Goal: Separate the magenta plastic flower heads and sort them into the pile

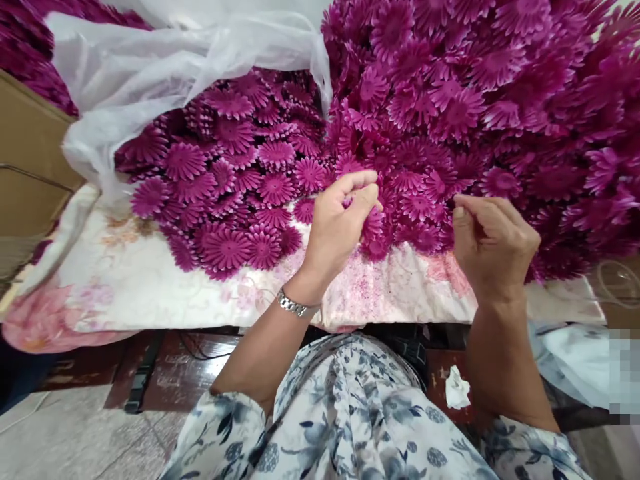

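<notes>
A great heap of magenta artificial flower heads (450, 100) covers the bench in front of me. My left hand (340, 223), with a metal watch on its wrist, is curled at the heap's front edge, and its fingertips pinch one magenta flower head (373, 223). A short way to the right, my right hand (493, 243) is closed in a loose fist beside the heap; what it holds, if anything, is hidden by the fingers.
A clear plastic bag (165, 60) lies open at the back left with more flowers (225, 180) spilling from it. A pale floral cloth (125, 280) covers the bench. A cardboard box (25, 160) stands at the left, and a crumpled white scrap (456, 388) lies below.
</notes>
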{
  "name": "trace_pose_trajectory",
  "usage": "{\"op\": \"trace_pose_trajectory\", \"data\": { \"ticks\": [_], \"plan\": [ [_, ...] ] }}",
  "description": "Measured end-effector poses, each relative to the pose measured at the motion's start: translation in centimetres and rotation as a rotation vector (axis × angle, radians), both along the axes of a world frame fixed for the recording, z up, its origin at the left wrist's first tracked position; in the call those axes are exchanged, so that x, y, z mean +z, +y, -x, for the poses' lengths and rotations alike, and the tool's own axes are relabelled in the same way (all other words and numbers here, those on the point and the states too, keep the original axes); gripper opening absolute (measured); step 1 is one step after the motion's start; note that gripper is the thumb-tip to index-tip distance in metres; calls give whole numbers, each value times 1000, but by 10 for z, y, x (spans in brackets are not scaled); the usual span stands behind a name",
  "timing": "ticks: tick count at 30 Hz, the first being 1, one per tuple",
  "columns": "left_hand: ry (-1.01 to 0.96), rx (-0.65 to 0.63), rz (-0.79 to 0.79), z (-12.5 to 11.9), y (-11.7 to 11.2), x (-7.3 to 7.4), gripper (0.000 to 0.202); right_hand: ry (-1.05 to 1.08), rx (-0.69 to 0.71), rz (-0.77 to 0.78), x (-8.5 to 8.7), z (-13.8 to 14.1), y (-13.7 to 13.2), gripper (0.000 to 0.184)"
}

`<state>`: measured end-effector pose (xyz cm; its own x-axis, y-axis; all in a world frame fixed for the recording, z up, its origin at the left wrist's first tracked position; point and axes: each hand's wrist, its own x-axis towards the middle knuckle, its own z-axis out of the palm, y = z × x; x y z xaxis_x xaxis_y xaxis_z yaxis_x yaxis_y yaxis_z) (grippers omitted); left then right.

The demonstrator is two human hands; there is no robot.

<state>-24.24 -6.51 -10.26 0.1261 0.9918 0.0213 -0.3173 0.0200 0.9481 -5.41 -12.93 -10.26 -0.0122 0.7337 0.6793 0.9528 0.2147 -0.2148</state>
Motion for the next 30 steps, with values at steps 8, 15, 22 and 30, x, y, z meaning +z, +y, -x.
{"op": "trace_pose_trajectory", "data": {
  "ticks": [8,15,22,30],
  "plan": [
    [-333,-108,413,1,-47,-30,17,278,341,194,-16,58,-24,12],
    [-408,-222,453,11,-65,-36,22,200,304,145,-34,60,-26,11],
    [-356,-89,457,12,-73,-41,25,122,278,98,-34,61,-30,23],
    [-344,-187,430,11,-84,-40,32,302,429,199,-39,59,-28,6]
  ]
}}
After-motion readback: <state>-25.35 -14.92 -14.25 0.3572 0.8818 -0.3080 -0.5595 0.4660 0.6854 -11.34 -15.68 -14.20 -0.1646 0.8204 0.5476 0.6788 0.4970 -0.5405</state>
